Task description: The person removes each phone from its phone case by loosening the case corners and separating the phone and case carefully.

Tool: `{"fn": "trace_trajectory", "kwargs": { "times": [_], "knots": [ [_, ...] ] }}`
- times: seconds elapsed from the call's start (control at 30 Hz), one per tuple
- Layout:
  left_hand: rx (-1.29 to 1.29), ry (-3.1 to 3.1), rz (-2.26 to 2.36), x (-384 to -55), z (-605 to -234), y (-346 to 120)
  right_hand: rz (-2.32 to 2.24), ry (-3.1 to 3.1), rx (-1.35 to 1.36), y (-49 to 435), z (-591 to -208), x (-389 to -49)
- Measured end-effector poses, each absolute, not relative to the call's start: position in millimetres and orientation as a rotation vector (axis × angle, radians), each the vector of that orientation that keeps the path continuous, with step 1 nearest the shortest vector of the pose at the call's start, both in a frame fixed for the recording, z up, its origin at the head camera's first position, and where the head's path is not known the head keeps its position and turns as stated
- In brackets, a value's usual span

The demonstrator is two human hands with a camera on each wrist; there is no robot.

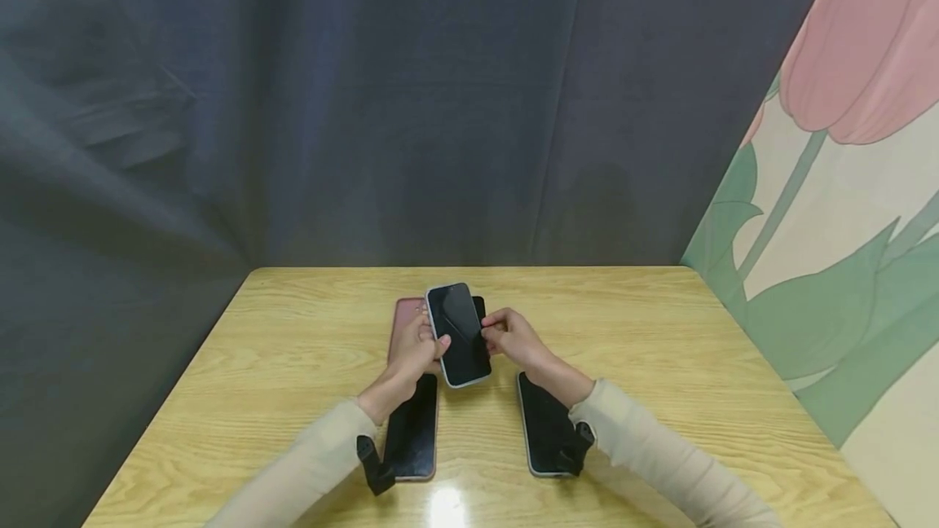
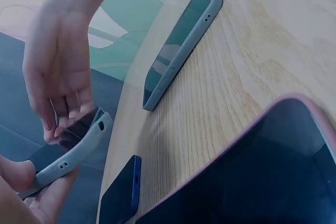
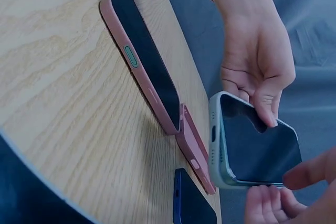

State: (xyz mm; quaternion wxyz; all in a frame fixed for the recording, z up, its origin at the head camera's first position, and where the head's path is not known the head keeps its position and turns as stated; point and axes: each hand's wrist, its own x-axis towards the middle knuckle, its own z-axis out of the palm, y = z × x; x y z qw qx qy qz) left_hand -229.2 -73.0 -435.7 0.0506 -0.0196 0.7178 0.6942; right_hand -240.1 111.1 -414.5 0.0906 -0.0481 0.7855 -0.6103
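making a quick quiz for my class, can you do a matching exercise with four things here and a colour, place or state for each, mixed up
Column one
1. held phone
2. loose case
3. bare phone
4. tulip

Column two
A. blue edge, lying on the table
B. painted on the wall
C. in a pale case, lifted up
D. pink, lying on the table

Right pairs
1-C
2-D
3-A
4-B
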Motion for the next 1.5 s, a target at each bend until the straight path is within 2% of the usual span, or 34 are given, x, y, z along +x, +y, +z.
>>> {"fn": "trace_trajectory", "kwargs": {
  "times": [0.63, 1.5],
  "knots": [
    [-0.052, 2.149, 2.107, -226, -432, -60, -1.808, 2.271, 0.027, 121, -420, -249],
    [-0.065, 2.12, 2.122, -229, -430, -60, -1.918, 2.028, -0.039, 135, -400, -252]
  ]
}}
